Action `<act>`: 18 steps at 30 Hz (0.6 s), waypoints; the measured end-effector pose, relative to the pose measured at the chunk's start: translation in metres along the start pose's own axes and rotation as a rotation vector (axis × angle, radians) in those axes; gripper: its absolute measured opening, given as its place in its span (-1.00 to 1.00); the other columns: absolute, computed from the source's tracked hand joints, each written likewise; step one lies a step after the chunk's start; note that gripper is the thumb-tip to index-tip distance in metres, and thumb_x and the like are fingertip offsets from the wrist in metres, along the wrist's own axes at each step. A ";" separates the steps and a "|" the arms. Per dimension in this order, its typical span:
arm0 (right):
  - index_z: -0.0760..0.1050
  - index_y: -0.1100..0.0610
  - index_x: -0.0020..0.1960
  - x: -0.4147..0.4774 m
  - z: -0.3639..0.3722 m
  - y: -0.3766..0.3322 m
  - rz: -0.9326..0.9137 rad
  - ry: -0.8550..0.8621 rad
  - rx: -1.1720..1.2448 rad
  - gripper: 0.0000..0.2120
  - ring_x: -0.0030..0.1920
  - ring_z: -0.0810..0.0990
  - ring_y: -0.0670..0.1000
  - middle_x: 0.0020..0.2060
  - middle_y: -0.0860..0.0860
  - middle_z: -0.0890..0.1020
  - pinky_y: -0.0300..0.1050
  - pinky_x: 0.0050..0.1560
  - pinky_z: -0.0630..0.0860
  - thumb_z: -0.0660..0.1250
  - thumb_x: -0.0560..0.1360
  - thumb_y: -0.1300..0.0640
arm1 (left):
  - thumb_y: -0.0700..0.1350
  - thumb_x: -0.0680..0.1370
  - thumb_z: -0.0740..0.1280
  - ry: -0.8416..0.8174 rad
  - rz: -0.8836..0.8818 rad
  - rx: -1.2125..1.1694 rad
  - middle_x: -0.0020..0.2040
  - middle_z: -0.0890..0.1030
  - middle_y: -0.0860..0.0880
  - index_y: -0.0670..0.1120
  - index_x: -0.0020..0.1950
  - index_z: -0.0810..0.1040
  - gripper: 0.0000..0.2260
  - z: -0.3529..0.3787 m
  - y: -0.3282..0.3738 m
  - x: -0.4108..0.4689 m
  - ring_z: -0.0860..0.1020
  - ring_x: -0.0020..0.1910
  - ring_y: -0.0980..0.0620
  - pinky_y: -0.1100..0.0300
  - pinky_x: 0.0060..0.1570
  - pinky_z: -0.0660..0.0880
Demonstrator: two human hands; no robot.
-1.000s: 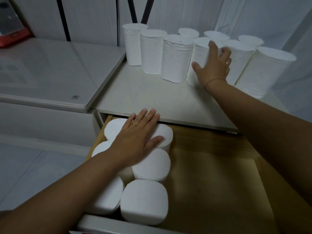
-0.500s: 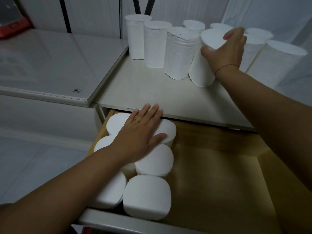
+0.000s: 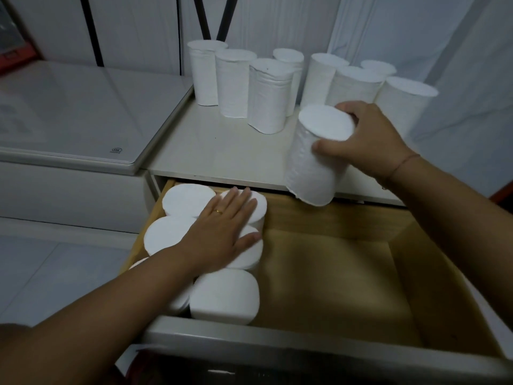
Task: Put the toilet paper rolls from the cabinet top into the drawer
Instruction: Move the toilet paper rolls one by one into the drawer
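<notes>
My right hand (image 3: 366,140) grips a white toilet paper roll (image 3: 313,162) near its top and holds it in the air over the cabinet's front edge, at the drawer's back. Several more rolls (image 3: 268,95) stand upright in a group at the back of the white cabinet top (image 3: 222,154). The wooden drawer (image 3: 333,273) below is pulled out. Several rolls (image 3: 224,295) stand on end, packed into its left side. My left hand (image 3: 222,234) lies flat on their tops, fingers spread, holding nothing.
The drawer's white front panel (image 3: 277,343) is nearest to me. Its right half shows bare wood. A lower white glossy unit (image 3: 83,112) adjoins the cabinet on the left. A white curtain (image 3: 416,37) hangs behind the rolls. Pale floor (image 3: 55,273) lies at lower left.
My right hand took hold of one roll in the group, lifted it off the cabinet top and brought it forward to the drawer's back. My left hand stayed flat on the stored rolls.
</notes>
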State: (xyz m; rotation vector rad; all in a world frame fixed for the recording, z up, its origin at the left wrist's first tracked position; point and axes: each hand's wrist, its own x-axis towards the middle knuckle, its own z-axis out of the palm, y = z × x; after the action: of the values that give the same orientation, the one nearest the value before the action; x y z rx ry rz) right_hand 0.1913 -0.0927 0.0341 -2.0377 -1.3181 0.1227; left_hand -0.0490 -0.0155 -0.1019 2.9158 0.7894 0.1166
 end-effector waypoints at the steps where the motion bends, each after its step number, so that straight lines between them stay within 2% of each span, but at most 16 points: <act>1: 0.34 0.09 0.31 -0.011 -0.004 0.000 -0.011 0.002 -0.008 -0.29 0.11 0.37 -0.02 0.20 0.05 0.39 -0.14 0.04 0.38 0.51 0.25 -0.06 | 0.23 0.58 -0.11 -0.030 0.001 0.011 0.57 -0.20 0.02 0.01 0.56 -0.16 -0.39 0.002 0.003 -0.002 -0.26 0.53 0.05 0.11 0.46 -0.29; 5: 0.33 0.06 0.26 -0.057 -0.014 0.003 -0.049 0.044 -0.043 -0.30 0.04 0.31 -0.09 0.10 -0.02 0.32 -0.41 -0.14 0.26 0.51 0.21 -0.05 | 0.23 0.59 -0.12 -0.068 -0.010 0.021 0.56 -0.21 0.03 0.03 0.55 -0.19 -0.40 0.004 0.006 -0.007 -0.26 0.52 0.06 0.11 0.46 -0.28; 7: 0.32 0.05 0.25 -0.077 -0.014 0.011 -0.055 0.058 -0.056 -0.27 0.02 0.31 -0.11 0.08 -0.05 0.31 -0.46 -0.22 0.22 0.48 0.16 -0.10 | 0.24 0.58 -0.12 -0.069 -0.008 0.018 0.56 -0.21 0.03 0.03 0.55 -0.19 -0.40 0.005 0.006 -0.008 -0.25 0.52 0.07 0.11 0.46 -0.28; 9: 0.31 0.05 0.24 -0.092 -0.008 0.024 -0.020 0.042 -0.058 -0.26 0.02 0.32 -0.10 0.07 -0.06 0.30 -0.44 -0.24 0.23 0.47 0.14 -0.13 | 0.23 0.59 -0.12 -0.071 -0.009 0.011 0.56 -0.20 0.02 0.02 0.55 -0.18 -0.40 0.005 0.007 -0.009 -0.25 0.53 0.06 0.11 0.46 -0.28; 13: 0.34 0.10 0.22 -0.112 0.021 0.059 0.068 -0.053 -0.135 -0.29 0.01 0.34 -0.06 0.10 0.02 0.35 -0.40 -0.26 0.26 0.56 0.18 -0.03 | 0.22 0.60 -0.11 -0.071 -0.015 0.012 0.56 -0.20 0.02 0.01 0.55 -0.17 -0.41 0.004 0.008 -0.009 -0.24 0.53 0.07 0.12 0.45 -0.28; 18: 0.32 0.10 0.19 -0.128 0.048 0.092 0.179 -0.178 -0.153 -0.30 0.10 0.39 0.03 0.15 0.08 0.36 -0.17 -0.08 0.42 0.57 0.18 -0.04 | 0.22 0.59 -0.12 -0.063 -0.017 0.004 0.56 -0.19 0.03 0.02 0.55 -0.16 -0.41 0.006 0.007 -0.009 -0.24 0.53 0.07 0.12 0.45 -0.28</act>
State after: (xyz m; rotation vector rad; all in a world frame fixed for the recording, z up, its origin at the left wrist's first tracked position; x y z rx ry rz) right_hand 0.1801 -0.1978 -0.0926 -2.3188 -1.2823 0.2987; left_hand -0.0524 -0.0266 -0.1071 2.9001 0.8049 0.0221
